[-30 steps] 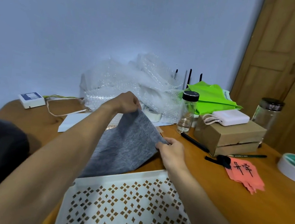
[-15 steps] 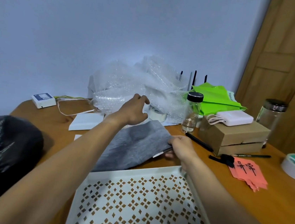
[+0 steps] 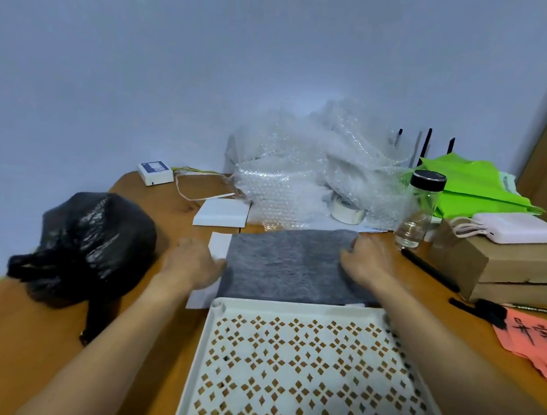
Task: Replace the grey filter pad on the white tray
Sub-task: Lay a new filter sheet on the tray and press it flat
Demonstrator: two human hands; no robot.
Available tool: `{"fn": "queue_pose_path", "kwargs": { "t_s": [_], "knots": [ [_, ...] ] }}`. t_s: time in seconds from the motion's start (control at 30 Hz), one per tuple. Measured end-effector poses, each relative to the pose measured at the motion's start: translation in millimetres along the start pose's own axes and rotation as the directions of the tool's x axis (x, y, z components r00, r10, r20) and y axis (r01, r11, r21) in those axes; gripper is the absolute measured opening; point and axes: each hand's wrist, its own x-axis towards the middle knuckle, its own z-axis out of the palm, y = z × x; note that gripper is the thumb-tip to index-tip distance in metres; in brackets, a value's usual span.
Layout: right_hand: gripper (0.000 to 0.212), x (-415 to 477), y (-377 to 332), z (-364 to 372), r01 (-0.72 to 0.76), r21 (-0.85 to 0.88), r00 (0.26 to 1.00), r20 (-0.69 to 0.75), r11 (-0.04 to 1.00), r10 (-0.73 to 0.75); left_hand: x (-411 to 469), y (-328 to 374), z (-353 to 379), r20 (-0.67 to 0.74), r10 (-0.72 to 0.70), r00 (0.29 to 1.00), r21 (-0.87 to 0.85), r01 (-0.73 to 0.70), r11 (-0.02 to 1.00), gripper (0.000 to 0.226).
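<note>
my left hand [image 3: 194, 263] and right hand [image 3: 364, 262] rest apart on the grey filter pad's [image 3: 286, 263] ends, beyond the white tray [image 3: 288, 306]; i cannot tell their grip.

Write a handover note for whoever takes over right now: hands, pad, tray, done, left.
Left hand: flat, touching the grey pad's left edge.
Right hand: on the pad's far right corner; grip too blurred to tell.
Pad lies flat on white paper, just beyond the white tray, which holds no pad.
Done: pad spread out. Left: lay it in the tray.
</note>
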Motion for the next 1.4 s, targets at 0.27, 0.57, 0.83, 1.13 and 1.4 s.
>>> {"fn": "queue_pose_path", "kwargs": {
  "t_s": [0.27,0.57,0.83,1.13,1.4],
  "knots": [
    [0.018,22.7,-94.0,34.1,0.279,0.057,0.898,0.338,0.959,-0.281,-35.8,-18.9,10.5,0.128,-0.137,0.982,0.003,0.137,0.991,0.082],
    [0.025,44.9,-145.5,54.9,0.388,0.099,0.804,0.449,0.916,-0.39,-61.7,-13.7,14.2,0.122,-0.231,0.965,-0.217,0.253,0.943,0.095],
    [0.046,53.1,-158.3,72.7,0.436,0.107,0.77,0.47,0.893,-0.432,-67.5,-17.1,13.5,0.148,-0.272,0.951,-0.383,0.309,0.871,0.09],
    [0.013,63.8,-161.9,78.4,0.392,0.171,0.784,0.452,0.904,-0.426,-79.3,-17.4,20.9,0.232,-0.268,0.935,-0.734,0.349,0.582,0.047],
    [0.013,75.0,-158.2,69.1,0.152,0.411,0.793,0.493,0.899,-0.359,-86.7,-11.1,17.8,-0.058,-0.241,0.969,-0.328,0.21,0.921,0.059]
  ]
}}
